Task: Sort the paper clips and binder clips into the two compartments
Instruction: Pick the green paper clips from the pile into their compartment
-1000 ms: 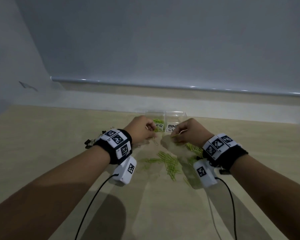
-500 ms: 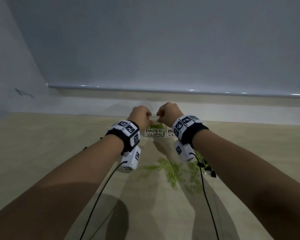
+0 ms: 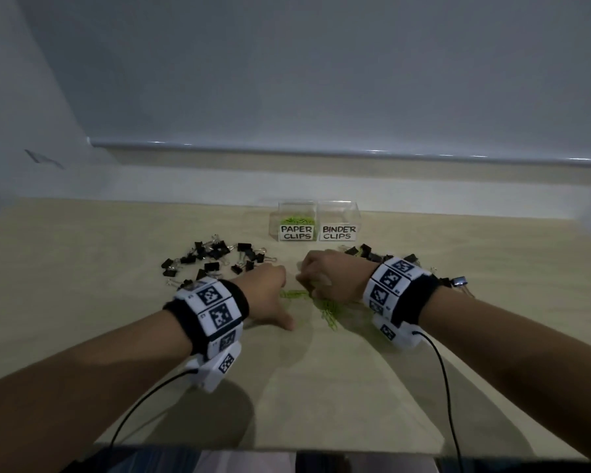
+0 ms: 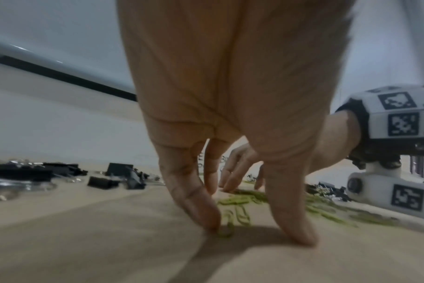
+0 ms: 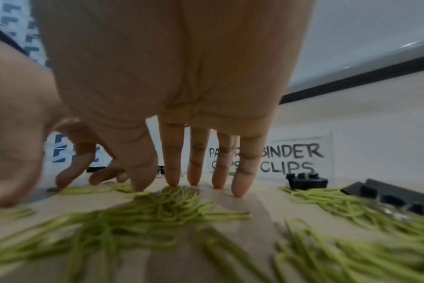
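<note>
L hand [image 3: 265,295] fingers straight, tips on wooden table [image 3: 82,302] | R hand [image 3: 328,278] fingers extended, holding nothing | green wire paper clips [image 5: 162,208] directly under R fingertips [image 5: 173,180], nearer R, axes mixed

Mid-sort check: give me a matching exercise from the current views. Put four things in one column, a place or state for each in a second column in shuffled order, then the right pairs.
Things:
1. Paper-clips compartment
2. Binder-clips compartment
3. Left hand
4. Loose green paper clips

Places or states:
A. Holds nothing that shows
B. Fingertips down on the table, open
C. Has green clips inside
D. Scattered on the table under the right hand

Pairs: 1-C, 2-A, 3-B, 4-D
</note>
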A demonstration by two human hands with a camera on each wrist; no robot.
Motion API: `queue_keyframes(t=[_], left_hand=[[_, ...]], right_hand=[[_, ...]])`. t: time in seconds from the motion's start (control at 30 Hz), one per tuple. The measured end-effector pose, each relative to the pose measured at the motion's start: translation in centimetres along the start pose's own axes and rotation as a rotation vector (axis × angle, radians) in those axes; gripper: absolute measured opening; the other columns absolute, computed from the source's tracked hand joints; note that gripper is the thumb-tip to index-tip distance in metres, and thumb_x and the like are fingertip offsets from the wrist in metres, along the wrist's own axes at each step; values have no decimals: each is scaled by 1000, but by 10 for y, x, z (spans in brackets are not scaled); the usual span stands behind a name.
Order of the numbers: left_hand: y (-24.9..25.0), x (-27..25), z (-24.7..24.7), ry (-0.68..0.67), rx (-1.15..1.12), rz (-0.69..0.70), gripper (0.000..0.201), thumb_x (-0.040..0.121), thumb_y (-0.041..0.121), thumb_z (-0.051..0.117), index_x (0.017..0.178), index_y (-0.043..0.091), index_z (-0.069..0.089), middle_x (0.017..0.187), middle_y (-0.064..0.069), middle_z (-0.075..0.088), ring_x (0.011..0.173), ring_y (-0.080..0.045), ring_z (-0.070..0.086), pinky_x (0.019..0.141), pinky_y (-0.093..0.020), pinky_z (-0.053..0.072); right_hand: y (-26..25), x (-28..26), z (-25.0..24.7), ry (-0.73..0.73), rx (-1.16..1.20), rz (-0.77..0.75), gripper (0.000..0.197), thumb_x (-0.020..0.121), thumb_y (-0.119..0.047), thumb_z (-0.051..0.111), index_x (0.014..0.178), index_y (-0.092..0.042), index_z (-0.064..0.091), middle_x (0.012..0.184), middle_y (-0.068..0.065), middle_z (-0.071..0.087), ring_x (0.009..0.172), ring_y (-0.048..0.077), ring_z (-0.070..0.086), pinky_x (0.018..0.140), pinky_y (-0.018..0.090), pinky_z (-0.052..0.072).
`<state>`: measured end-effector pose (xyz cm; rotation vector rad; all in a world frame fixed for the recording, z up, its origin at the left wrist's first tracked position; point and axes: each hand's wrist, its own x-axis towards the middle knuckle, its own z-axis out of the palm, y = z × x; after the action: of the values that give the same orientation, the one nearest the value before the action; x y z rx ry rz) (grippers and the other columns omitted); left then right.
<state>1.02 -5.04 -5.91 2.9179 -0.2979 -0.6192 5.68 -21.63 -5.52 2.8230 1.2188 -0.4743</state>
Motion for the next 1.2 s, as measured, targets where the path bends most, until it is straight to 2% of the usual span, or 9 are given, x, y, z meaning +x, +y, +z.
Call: queue_keyframes(t=[0.17, 0.23, 0.33, 0.43, 0.53, 0.7, 0.93, 1.1, 1.2], left_hand=[[24, 8, 5, 109, -193, 23, 38, 80, 25, 74, 112, 8, 62, 114, -9, 61, 103, -25, 59, 84, -31, 47], [28, 13, 5, 132, -229, 48, 35, 79, 23, 75, 109, 11, 63, 114, -9, 62, 101, -25, 59, 86, -31, 49], [30, 15, 9, 116, -188, 70, 70, 65, 47, 79, 121, 13, 53, 118, -4, 53, 102, -22, 55, 89, -39, 50], [38, 16, 15, 103, -106, 71, 90, 55, 62, 78, 127, 17, 45, 120, -3, 45, 105, -22, 53, 90, -40, 50], [47, 20, 16, 131, -150, 113, 72, 62, 53, 80, 116, 15, 53, 113, -5, 51, 97, -23, 55, 82, -32, 48], [45, 26, 9, 132, -260, 127, 30, 74, 22, 79, 96, 6, 67, 101, -12, 67, 92, -28, 63, 71, -28, 44], [25, 31, 8, 121, -198, 174, 27, 82, 24, 73, 103, 9, 65, 102, -7, 63, 92, -24, 60, 71, -26, 43], [11, 33, 3, 123, -363, 167, 18, 84, 17, 71, 95, 5, 63, 78, 1, 58, 67, -16, 60, 55, -22, 48], [3, 37, -7, 110, -546, 146, 11, 84, 11, 71, 89, 8, 61, 81, 0, 59, 59, -9, 62, 50, -14, 49]], right_hand=[[7, -21, 5, -3, 57, 1, 32, 87, -16, 57, 118, -19, 65, 119, 8, 53, 104, 25, 55, 93, 40, 46], [12, -29, 6, 23, 79, 18, 28, 87, -22, 58, 113, -20, 66, 112, 8, 56, 99, 25, 57, 89, 41, 49], [23, -36, 9, 5, 92, 113, 59, 72, -49, 71, 122, -22, 57, 112, 4, 51, 101, 22, 52, 90, 39, 48], [23, -38, 14, -53, 65, 157, 78, 59, -56, 78, 125, -24, 53, 110, 0, 46, 102, 20, 47, 91, 37, 46], [20, -35, 15, 11, 113, 163, 65, 63, -41, 81, 119, -17, 58, 109, 4, 50, 99, 21, 51, 89, 36, 47], [24, -30, 15, 83, 166, 160, 39, 72, -27, 79, 105, -9, 67, 103, 8, 62, 93, 22, 57, 82, 33, 47], [34, -31, 15, 144, 238, 143, 14, 77, -9, 70, 90, -4, 71, 91, 2, 67, 78, 12, 54, 73, 26, 46], [44, -31, 10, 197, 438, 209, 10, 74, -7, 75, 84, -7, 75, 76, 0, 68, 66, 7, 59, 71, 24, 54], [51, -28, 2, 262, 593, 237, 9, 74, -1, 73, 80, -7, 76, 68, 1, 68, 55, 1, 59, 67, 26, 57]])
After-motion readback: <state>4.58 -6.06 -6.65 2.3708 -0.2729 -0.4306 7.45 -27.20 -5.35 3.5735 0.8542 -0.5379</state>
